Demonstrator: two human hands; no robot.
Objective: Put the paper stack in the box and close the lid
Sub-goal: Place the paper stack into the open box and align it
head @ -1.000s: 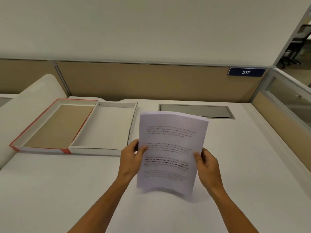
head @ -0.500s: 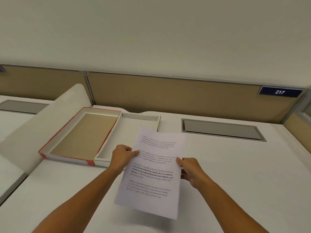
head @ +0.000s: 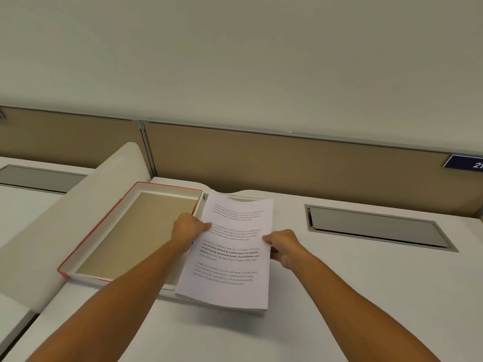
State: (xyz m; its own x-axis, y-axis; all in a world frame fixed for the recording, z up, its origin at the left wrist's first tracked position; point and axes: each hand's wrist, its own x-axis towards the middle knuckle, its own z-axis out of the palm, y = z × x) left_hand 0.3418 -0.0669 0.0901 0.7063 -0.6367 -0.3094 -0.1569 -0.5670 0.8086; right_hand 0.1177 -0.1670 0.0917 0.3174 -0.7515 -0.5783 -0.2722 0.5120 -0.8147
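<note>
Each hand, the left hand (head: pixel 188 227) and the right hand (head: pixel 283 246), pinches a long side edge of the thick white printed paper stack (head: pixel 231 250), keeping the sheets squared and level above the white worktop (head: pixel 339 296). The stack hovers over the shallow white cardboard box tray (head: pixel 206 202), hiding most of it; beside it lies the red-edged lid (head: pixel 125 231), open. The left forearm covers the trays' near corners.

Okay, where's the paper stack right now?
In the head view the paper stack is centre frame, held between the left hand and right hand, over the white tray right of the red-edged lid.
</note>
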